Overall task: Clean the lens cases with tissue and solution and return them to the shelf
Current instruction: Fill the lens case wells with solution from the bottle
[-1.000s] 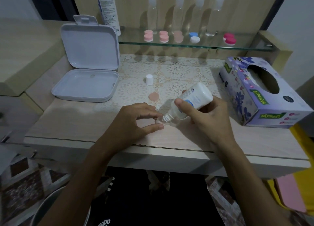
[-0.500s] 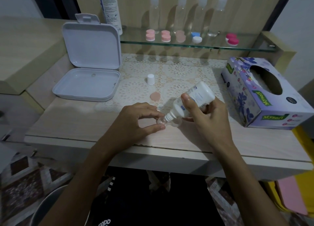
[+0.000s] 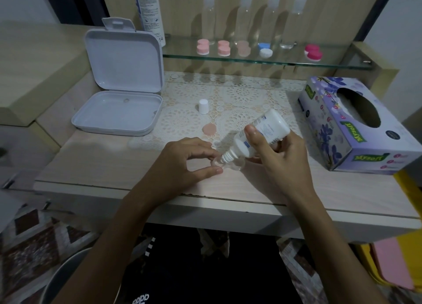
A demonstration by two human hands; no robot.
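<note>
We are pinching the small clear lens case [image 3: 228, 165] near the counter [image 3: 91, 166] front edge with our left hand [image 3: 182, 164], while our right hand [image 3: 280, 157] is gripping the tilted solution bottle [image 3: 262, 132]. The case is probably light, stiff and slippery when wet, so we are holding its rim.

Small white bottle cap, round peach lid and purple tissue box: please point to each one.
small white bottle cap [image 3: 203, 106], head view, its side.
round peach lid [image 3: 209, 129], head view, its flat top.
purple tissue box [image 3: 324, 132], head view, its flowered side.

right hand [image 3: 282, 164] tips the solution bottle [image 3: 260, 135] nozzle-down into a clear lens case [image 3: 230, 164] that the left hand [image 3: 182, 164] pinches on the table [image 3: 102, 166]
</note>
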